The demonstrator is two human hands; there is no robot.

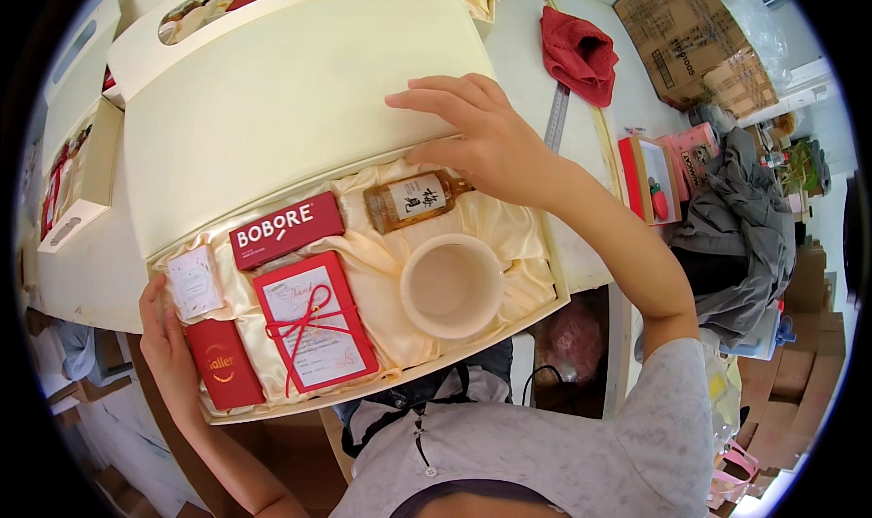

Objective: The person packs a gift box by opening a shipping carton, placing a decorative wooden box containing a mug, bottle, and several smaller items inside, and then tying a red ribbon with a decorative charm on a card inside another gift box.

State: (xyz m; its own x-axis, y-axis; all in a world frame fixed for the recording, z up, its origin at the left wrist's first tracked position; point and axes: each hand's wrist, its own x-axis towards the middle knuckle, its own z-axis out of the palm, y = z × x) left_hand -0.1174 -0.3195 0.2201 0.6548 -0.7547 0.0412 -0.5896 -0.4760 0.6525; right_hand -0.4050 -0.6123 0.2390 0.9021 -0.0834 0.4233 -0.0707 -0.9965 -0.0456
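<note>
A cream gift box [560, 293] lined with pale satin lies open, its lid [306, 96] folded back. Inside are a small white patterned box [195, 283], a dark red BOBORE box [287, 230], a red Galler box [225, 365], a red-bordered card tied with red cord [315, 324], a small amber glass bottle [410, 201] and a white ceramic cup [452, 286]. My left hand [167, 344] rests at the box's left wall, fingers near the white patterned box. My right hand [484, 140], fingers spread, hovers or rests by the bottle's neck at the rear edge; whether it touches is unclear.
Another filled gift box [88, 177] stands at the left, with more behind the lid. To the right are a red cloth [579, 55], a metal ruler [557, 119], a large cardboard box [695, 41], a small open red box [650, 181] and a grey garment [732, 225].
</note>
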